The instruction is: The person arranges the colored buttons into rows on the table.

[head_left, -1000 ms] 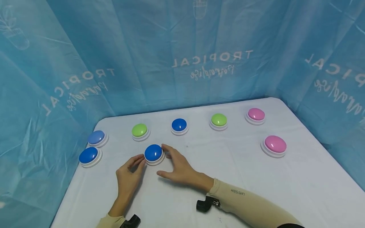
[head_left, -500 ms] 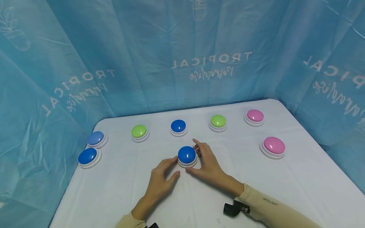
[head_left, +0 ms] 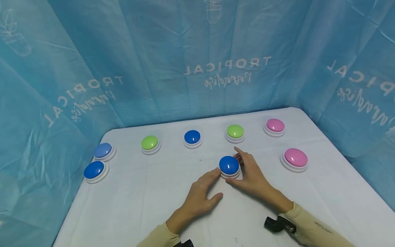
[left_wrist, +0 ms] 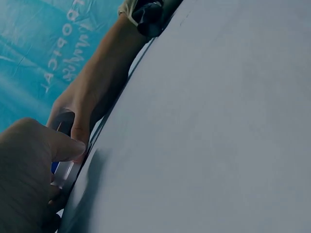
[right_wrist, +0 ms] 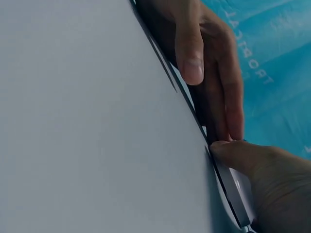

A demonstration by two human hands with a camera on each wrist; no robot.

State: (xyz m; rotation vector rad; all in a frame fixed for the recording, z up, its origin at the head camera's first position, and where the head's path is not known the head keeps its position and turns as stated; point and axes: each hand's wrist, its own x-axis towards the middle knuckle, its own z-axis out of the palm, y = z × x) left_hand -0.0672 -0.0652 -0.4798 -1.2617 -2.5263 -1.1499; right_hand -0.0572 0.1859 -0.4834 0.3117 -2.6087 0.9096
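Holding 1 blue button: right fingers

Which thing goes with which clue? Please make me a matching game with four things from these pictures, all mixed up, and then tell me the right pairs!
Things:
1. Light blue button
2. Left hand
3. Curtain
4. Right hand

Clues:
A. Covered in mirrored white writing
B. Has its thumb and fingers around the right side of the middle button
C. Sits just behind the leftmost button
D. Touches the left side of the middle button with its fingertips

Right pairs: 1-C, 2-D, 3-A, 4-B.
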